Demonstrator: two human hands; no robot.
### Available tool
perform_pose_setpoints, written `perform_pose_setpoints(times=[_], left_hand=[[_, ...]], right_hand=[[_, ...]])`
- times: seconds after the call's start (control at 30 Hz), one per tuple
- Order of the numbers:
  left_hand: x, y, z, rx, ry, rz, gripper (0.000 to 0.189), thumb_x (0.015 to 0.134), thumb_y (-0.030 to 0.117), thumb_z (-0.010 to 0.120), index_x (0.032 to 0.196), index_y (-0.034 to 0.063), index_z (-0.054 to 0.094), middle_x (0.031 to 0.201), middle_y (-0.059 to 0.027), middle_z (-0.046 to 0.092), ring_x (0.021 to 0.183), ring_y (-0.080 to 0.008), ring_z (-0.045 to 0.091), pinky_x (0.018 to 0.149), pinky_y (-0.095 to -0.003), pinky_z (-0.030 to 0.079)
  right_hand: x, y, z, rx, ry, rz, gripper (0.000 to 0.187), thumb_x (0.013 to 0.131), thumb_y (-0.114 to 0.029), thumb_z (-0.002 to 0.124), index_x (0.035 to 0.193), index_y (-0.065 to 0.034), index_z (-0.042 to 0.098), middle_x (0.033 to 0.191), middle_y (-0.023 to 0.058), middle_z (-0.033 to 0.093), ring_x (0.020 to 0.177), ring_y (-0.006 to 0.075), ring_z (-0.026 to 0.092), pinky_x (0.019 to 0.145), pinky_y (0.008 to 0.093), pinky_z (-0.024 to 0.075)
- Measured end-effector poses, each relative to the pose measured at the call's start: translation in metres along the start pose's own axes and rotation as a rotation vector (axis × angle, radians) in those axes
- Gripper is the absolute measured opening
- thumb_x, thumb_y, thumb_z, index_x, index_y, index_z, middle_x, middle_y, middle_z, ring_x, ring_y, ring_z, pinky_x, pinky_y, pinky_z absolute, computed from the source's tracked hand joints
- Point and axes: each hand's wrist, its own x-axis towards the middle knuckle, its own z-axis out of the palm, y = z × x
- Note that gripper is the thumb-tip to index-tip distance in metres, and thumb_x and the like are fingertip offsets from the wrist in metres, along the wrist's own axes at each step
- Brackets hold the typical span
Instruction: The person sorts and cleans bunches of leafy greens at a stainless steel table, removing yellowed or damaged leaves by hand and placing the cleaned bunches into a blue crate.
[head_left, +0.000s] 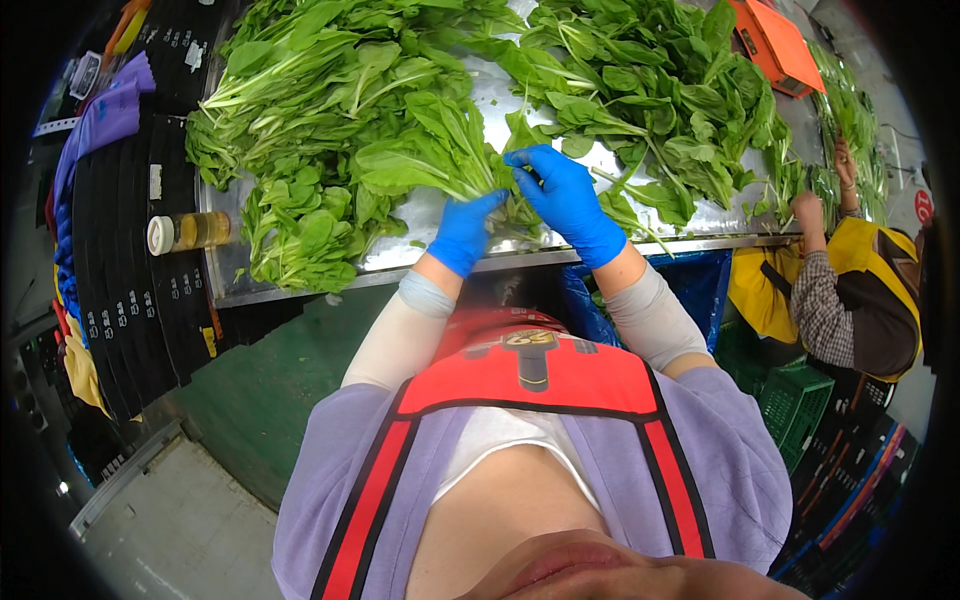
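Note:
My left hand (466, 231), in a blue glove, grips a bunch of leafy greens (442, 154) by its pale stems, the leaves fanning up and to the left. Close on its right is my right hand (566, 199), also blue-gloved, with bent fingers against the bunch's right side. Whether those fingers pinch a leaf or stem is hidden. Both hands are over the near edge of a metal table (487, 82). A large heap of greens (322, 82) covers the table's left part. Another heap of broader, darker leaves (660, 97) lies to the right.
Stacked black crates (135, 277) flank the table's left end, with a lidded jar (191, 232) on its side there. An orange crate (780, 45) is at the far right. Beyond it, a person in a yellow vest (862, 292) handles greens. A blue plastic liner (686, 289) hangs below the table edge.

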Motion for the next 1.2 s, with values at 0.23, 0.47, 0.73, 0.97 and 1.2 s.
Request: perform_pose_setpoints(times=[0.23,0.47,0.73,0.97,1.2], left_hand=[[0.014,-0.001,-0.015,-0.012,-0.139,-0.191,0.029,0.080,-0.001,0.059,0.108,0.0033,0.056,0.090,-0.0073,0.062,0.073,-0.0157,0.060,0.061,-0.0250,0.049],[-0.002,0.008,0.006,-0.126,-0.151,-0.188,0.019,0.079,0.003,0.061,0.098,-0.0005,0.059,0.080,-0.0110,0.064,0.061,-0.0150,0.060,0.053,-0.0213,0.046],[0.001,0.012,0.006,-0.148,-0.159,-0.245,0.024,0.079,0.001,0.060,0.102,-0.0019,0.059,0.082,-0.0108,0.065,0.065,-0.0167,0.061,0.057,-0.0250,0.048],[0.001,0.005,0.007,-0.155,-0.129,-0.178,0.030,0.079,-0.001,0.060,0.108,-0.0010,0.056,0.088,-0.0105,0.064,0.072,-0.0175,0.062,0.061,-0.0239,0.049],[0.001,0.005,-0.003,-0.034,-0.210,-0.195,0.035,0.077,-0.001,0.061,0.111,0.0026,0.055,0.089,-0.0095,0.064,0.074,-0.0168,0.062,0.063,-0.0240,0.049]], right_hand=[[-0.003,0.010,0.005,0.142,-0.008,0.119,0.019,0.082,-0.003,0.056,0.101,-0.0061,0.060,0.095,0.0051,0.063,0.077,0.0120,0.059,0.065,0.0233,0.0467],[0.004,0.039,-0.008,0.338,-0.155,0.219,0.030,0.081,-0.003,0.057,0.110,-0.0079,0.057,0.105,0.0038,0.061,0.090,0.0120,0.057,0.074,0.0251,0.0452],[-0.007,0.031,-0.004,0.306,-0.279,0.328,0.050,0.077,-0.012,0.065,0.125,-0.0132,0.050,0.118,0.0070,0.053,0.099,0.0140,0.050,0.079,0.0276,0.0443],[-0.008,0.049,-0.003,0.426,-0.129,0.319,0.036,0.076,-0.006,0.058,0.111,-0.0111,0.061,0.092,0.0066,0.063,0.083,0.0172,0.060,0.074,0.0285,0.0471],[0.007,0.025,-0.017,-0.203,-0.049,-0.127,0.031,0.075,-0.001,0.054,0.102,-0.0135,0.063,0.089,0.0102,0.060,0.081,0.0301,0.059,0.069,0.0338,0.0485]])
